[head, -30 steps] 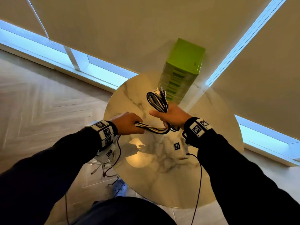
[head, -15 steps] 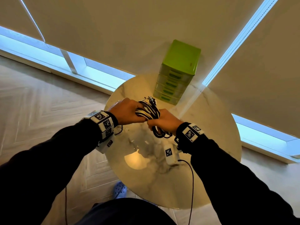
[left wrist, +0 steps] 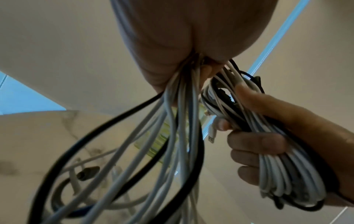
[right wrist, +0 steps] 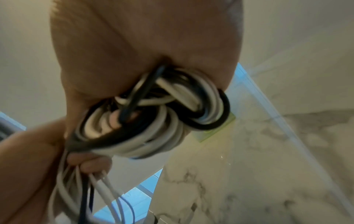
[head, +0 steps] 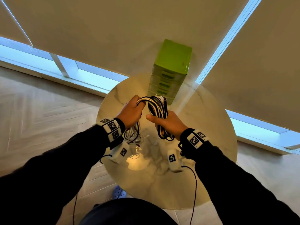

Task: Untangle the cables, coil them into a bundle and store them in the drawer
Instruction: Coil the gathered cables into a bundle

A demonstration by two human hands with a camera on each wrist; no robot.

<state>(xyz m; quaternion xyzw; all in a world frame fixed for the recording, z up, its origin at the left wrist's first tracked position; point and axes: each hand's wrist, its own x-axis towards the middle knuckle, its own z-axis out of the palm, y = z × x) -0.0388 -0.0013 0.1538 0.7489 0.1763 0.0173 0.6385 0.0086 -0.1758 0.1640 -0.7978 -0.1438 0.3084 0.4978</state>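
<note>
A bundle of white and black cables is held up over the round marble table. My right hand grips the coiled part, fingers wrapped round it. My left hand grips the loose strands that arch over from the coil and hang down below it. The two hands are close together. A green drawer unit stands at the table's far edge, all its drawers closed.
Loose cable ends and plugs trail onto the tabletop under my left hand. Cream blinds hang behind the table above low windows. Wood floor lies to the left. A blue shoe shows below the table's near edge.
My left hand has carried the loose strands up and over the coil, from low left to high beside the right hand. The coil in my right hand has grown thicker.
</note>
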